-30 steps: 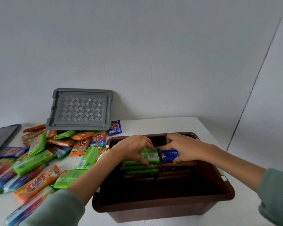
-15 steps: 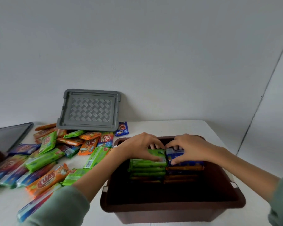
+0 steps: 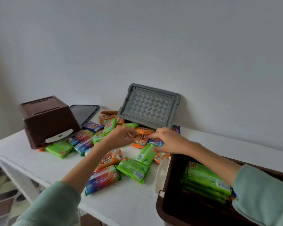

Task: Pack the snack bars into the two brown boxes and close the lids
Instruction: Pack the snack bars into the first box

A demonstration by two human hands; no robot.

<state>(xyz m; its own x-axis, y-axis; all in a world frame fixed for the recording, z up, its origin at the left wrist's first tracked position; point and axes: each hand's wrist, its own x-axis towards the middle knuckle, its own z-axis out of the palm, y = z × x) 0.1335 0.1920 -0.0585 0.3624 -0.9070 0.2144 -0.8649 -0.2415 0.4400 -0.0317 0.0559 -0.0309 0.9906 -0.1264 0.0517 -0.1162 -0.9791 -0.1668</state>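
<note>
Orange bar (image 3: 140,142) between hands, left hand (image 3: 121,136) perhaps pinching it, right hand (image 3: 168,141) grip unclear

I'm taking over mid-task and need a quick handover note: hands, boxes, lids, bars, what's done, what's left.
Left hand and right hand reach into the loose snack bars on the white table; grips unclear.
Done: open brown plastic box, lower right, holds stacked green bars.
Second brown box lies upturned at left.
Grey patterned lid leans on the wall.
Left: pack remaining bars, close both lids.
</note>
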